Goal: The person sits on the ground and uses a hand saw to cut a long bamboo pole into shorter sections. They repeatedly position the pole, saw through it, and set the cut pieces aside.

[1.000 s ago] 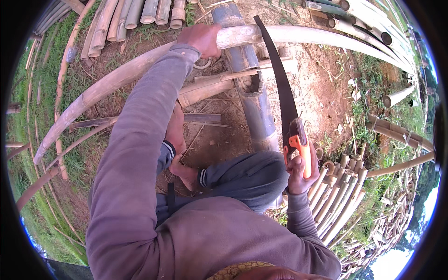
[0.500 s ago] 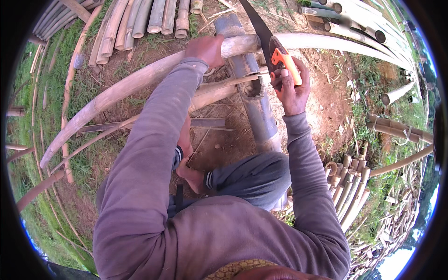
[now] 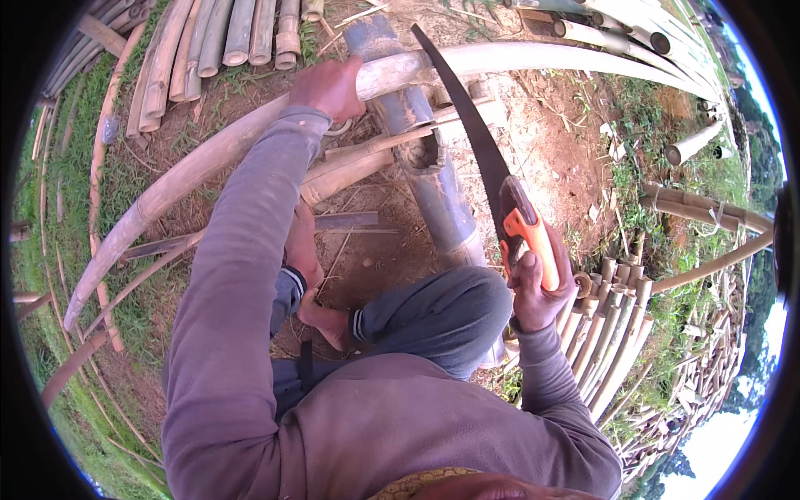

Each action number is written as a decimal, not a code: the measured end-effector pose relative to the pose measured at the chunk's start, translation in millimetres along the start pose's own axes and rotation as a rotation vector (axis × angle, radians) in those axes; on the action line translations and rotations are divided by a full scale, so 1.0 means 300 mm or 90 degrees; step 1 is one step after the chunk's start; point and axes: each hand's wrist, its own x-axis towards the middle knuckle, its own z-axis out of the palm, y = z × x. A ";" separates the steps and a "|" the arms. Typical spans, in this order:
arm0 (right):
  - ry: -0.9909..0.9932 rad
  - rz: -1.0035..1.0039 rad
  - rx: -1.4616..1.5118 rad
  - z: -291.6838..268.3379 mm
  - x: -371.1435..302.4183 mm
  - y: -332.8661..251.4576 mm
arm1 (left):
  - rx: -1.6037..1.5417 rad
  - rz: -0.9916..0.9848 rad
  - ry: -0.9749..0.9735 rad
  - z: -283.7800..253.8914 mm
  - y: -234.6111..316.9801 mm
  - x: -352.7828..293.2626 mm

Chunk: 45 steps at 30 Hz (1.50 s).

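Observation:
A long, pale bamboo pole [image 3: 200,171] runs from the lower left up across to the far right. My left hand [image 3: 328,90] is closed around it, just left of where it crosses a thick, dark bamboo post [image 3: 450,204] lying on the ground. In my right hand [image 3: 546,287] is a hand saw [image 3: 471,121] with an orange handle and a dark, toothed blade. The blade points up and to the left, its tip near the pole. Whether its teeth touch the pole, I cannot tell. A split bamboo piece [image 3: 367,157] rests against the post below the pole.
Cut bamboo poles [image 3: 237,37] lie side by side at the far left, with more poles [image 3: 629,46] at the far right. A bundle of short bamboo pieces [image 3: 612,329] stands right of my knee. My bare feet [image 3: 327,325] are on the dirt near the post.
My right hand has drawn the saw back toward me and slightly right, bringing the blade's tip down near the pole. My left hand keeps its hold; the whole view has shifted a little.

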 end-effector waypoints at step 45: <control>-0.023 0.002 0.072 0.042 0.014 0.102 | -0.035 -0.038 -0.115 -0.031 -0.086 0.049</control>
